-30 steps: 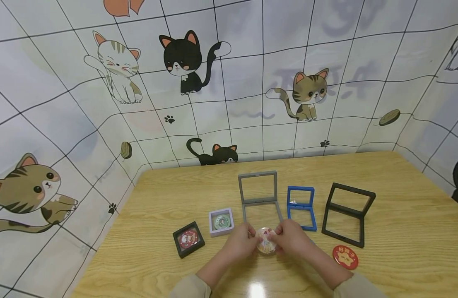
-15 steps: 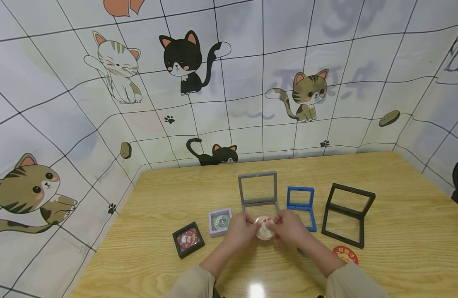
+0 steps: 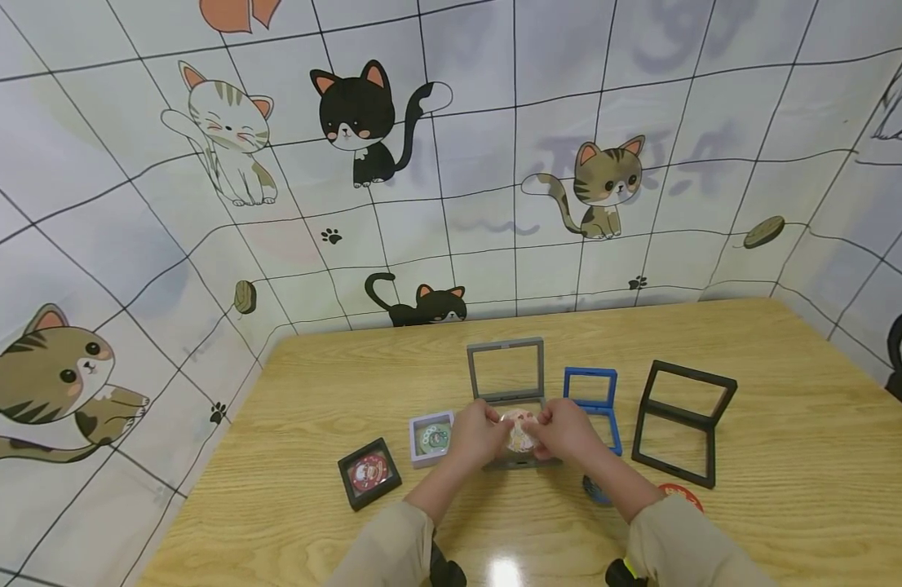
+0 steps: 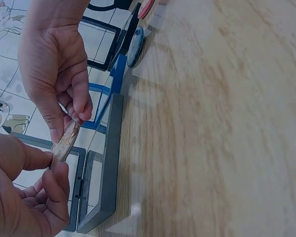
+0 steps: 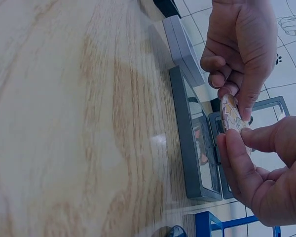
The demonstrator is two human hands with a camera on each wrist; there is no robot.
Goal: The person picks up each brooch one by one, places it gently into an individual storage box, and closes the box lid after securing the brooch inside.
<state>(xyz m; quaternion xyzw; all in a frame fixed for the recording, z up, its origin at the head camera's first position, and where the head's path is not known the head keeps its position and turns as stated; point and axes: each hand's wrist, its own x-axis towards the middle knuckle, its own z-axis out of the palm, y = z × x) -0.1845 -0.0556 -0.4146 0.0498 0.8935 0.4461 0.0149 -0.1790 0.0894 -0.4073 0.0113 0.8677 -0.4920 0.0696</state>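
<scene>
A round badge (image 3: 519,436) with a pale, colourful picture is pinched by both hands, one at each side. My left hand (image 3: 475,436) grips its left edge between thumb and fingers. My right hand (image 3: 568,430) pinches the right edge likewise. Directly beneath is the open grey display frame (image 3: 506,346), its back half standing up and its front half flat on the table. In the left wrist view the badge (image 4: 65,143) is tilted and held apart from the grey frame (image 4: 108,173). The fingers partly hide the frame's lower half.
Open blue (image 3: 592,372) and black (image 3: 674,417) frames stand to the right. A blue badge (image 3: 594,489) and a red badge (image 3: 682,494) lie near the right forearm, partly covered. Leftward sit a lilac frame (image 3: 414,444) and a black frame (image 3: 342,473), each with a badge inside.
Both hands have carried the badge away from the table's front edge, over the grey frame's lower half. The blue badge has come into view beside the right forearm; the sleeve now covers more of the red one.
</scene>
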